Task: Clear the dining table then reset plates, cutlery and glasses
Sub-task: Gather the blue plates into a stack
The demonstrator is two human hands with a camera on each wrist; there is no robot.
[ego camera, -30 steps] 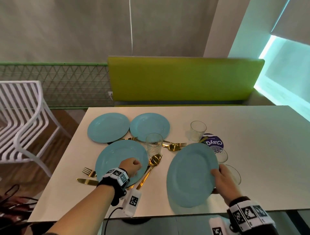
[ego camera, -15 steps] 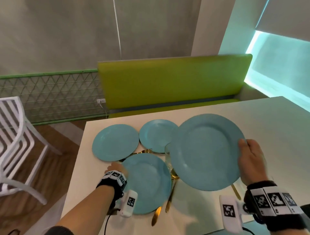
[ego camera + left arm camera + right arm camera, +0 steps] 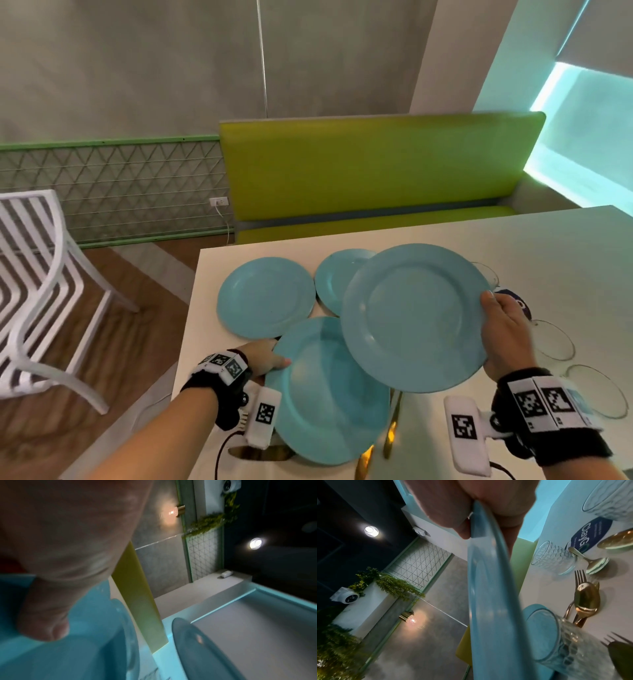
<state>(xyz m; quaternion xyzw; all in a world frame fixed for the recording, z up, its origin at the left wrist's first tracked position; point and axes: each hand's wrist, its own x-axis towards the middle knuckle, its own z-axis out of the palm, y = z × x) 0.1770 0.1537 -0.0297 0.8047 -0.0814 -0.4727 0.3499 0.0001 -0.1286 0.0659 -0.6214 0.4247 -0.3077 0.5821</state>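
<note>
My right hand [image 3: 507, 339] pinches the raised plate [image 3: 414, 317] by its right rim, face up, tilted slightly. My left hand [image 3: 263, 358] grips the near plate [image 3: 325, 394], thumb on top, above the white table [image 3: 565, 246]; green bench [image 3: 373, 164] beyond.

Green bench [image 3: 370, 164] behind; white chair [image 3: 37, 291] left; blue sticker [image 3: 590, 534]; hanging plants [image 3: 392, 584].
</note>
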